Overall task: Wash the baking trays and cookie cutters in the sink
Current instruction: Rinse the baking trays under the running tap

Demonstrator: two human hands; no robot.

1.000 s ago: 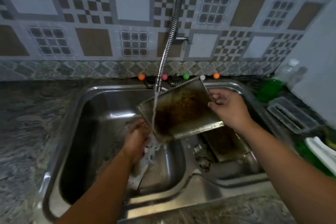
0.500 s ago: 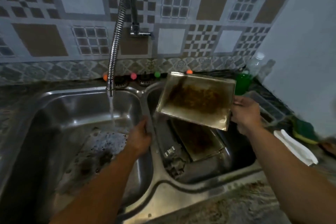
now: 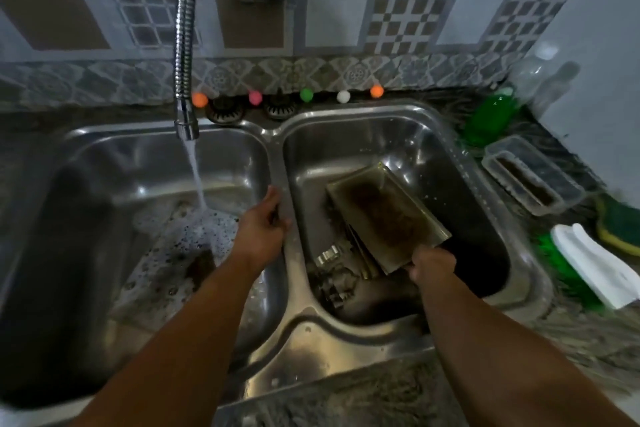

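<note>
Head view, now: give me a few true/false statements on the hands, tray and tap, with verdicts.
1. The right hand grips the stained baking tray by its near edge. True.
2. The tray is in the left basin. False: it is in the right basin, tilted.
3. The tap is off. False: water runs into the left basin.
4. The left hand rests on the divider between the basins. True.
5. The left hand holds a cookie cutter. False: none shows in it.

A green soap bottle (image 3: pixel 491 118), clear plastic container (image 3: pixel 533 180) and white cloth (image 3: pixel 595 267) sit on the counter. A yellow-green sponge (image 3: pixel 620 229) lies just beside the cloth. Five coloured balls (image 3: pixel 306 94) line the tiled wall's foot
</note>
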